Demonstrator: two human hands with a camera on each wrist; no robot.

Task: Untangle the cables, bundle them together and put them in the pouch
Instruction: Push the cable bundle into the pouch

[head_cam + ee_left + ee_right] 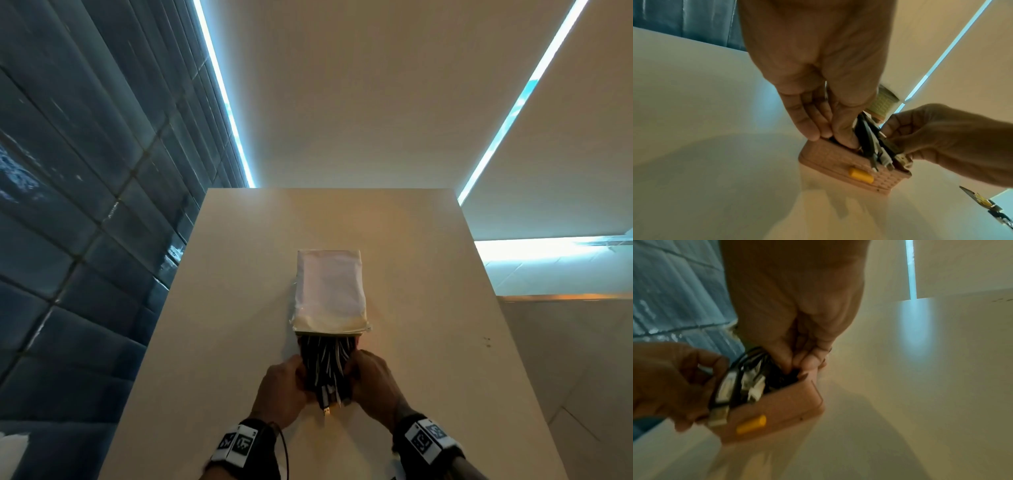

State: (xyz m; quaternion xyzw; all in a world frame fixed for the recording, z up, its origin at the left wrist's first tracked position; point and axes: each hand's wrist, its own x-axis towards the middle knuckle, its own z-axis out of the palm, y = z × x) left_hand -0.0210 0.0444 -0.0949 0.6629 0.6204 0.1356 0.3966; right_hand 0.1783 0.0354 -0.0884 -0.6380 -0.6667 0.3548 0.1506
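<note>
A white pouch [329, 291] lies flat on the table, its open mouth [330, 330] turned toward me. A bundle of black and white cables [326, 366] runs from that mouth back between my hands, its far end hidden inside the mouth. My left hand [282, 385] grips the bundle from the left and my right hand [371, 382] from the right. In the left wrist view my left hand's fingers [813, 129] curl onto the cables [873, 144]. Plug ends stick out over a pinkish ribbed flap [838, 159] with a yellow tab [861, 175].
The cream table [239, 308] is narrow, with edges to the left and right of the pouch. A dark blue tiled wall [85, 205] rises on the left. Pale blinds with bright gaps hang beyond the far edge. Small dark specks [487, 341] mark the table at right.
</note>
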